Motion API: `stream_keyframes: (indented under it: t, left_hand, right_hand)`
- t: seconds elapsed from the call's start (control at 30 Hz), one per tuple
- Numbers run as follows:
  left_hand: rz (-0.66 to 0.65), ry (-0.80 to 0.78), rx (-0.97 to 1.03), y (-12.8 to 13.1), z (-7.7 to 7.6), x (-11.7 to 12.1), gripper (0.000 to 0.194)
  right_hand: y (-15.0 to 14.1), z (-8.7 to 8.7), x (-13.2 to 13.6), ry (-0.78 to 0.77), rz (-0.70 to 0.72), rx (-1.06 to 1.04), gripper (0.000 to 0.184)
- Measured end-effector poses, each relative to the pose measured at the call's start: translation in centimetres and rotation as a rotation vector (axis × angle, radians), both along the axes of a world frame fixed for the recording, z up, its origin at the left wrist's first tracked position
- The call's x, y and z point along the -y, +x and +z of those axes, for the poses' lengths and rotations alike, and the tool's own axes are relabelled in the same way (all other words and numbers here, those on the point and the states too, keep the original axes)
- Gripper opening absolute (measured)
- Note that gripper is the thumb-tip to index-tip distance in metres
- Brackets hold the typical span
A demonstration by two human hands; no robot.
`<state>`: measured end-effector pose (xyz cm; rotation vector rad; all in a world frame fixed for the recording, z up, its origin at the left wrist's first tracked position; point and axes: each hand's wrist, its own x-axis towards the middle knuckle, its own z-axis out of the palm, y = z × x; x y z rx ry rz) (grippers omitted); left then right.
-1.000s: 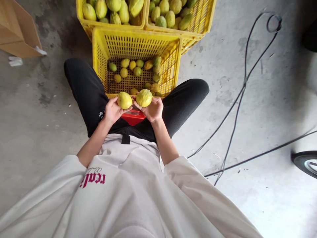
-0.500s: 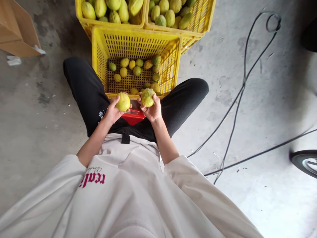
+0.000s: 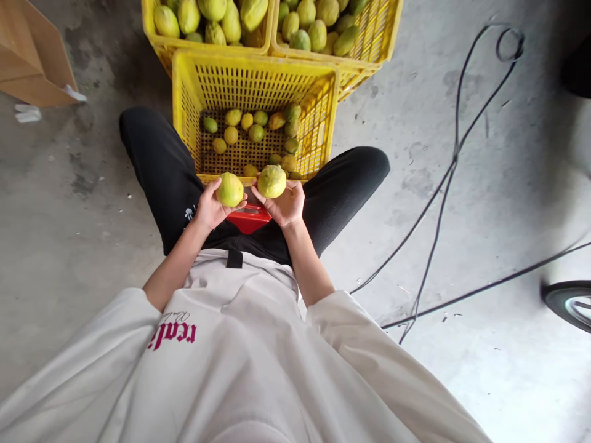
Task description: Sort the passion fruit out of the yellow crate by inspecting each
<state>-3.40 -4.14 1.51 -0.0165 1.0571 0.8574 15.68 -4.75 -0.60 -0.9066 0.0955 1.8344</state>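
Note:
My left hand (image 3: 211, 210) is wrapped round a smooth, roundish yellow-green fruit (image 3: 229, 189), with the thumb at its upper side. In my right hand (image 3: 289, 207) lies a second fruit (image 3: 272, 181), paler yellow with a bumpy, blotched skin. The two fruits are side by side, a small gap between them, above the near rim of a yellow plastic crate (image 3: 253, 60). Several smaller yellow and green fruits (image 3: 256, 133) lie scattered on the crate's slotted floor, mostly toward its right side. Which exact kind of fruit these are I cannot tell.
Two more yellow crates, a left one (image 3: 207, 47) and a right one (image 3: 385, 37), stand behind, holding larger green-yellow fruits. Something red (image 3: 249, 221) sits between my legs. A cardboard box (image 3: 34, 58) is at far left; a black cable (image 3: 455, 160) and a wheel (image 3: 561, 301) lie right.
My right hand has turned its fruit, so a paler side shows, and its fingers have shifted lower round it. The left hand's fruit has turned slightly. The crates and loose fruits stay put.

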Motion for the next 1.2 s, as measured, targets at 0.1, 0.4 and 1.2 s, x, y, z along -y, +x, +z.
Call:
stream_keyframes:
  t: [0.1,0.4,1.2]
  left_hand:
    - [-0.015,0.008,-0.013,0.0,0.2,0.0,0.04]
    - [-0.04,0.036,-0.002,0.3,1.0,-0.1,0.036]
    - [-0.074,0.199,0.018,-0.2,-0.3,0.0,0.029]
  right_hand:
    - [0.2,0.0,0.1,0.014,0.023,0.016,0.04]
    - [-0.1,-0.2,0.4,0.061,0.11,0.054,0.027]
    - [-0.3,-0.1,0.3,0.154,0.132,0.077,0.029]
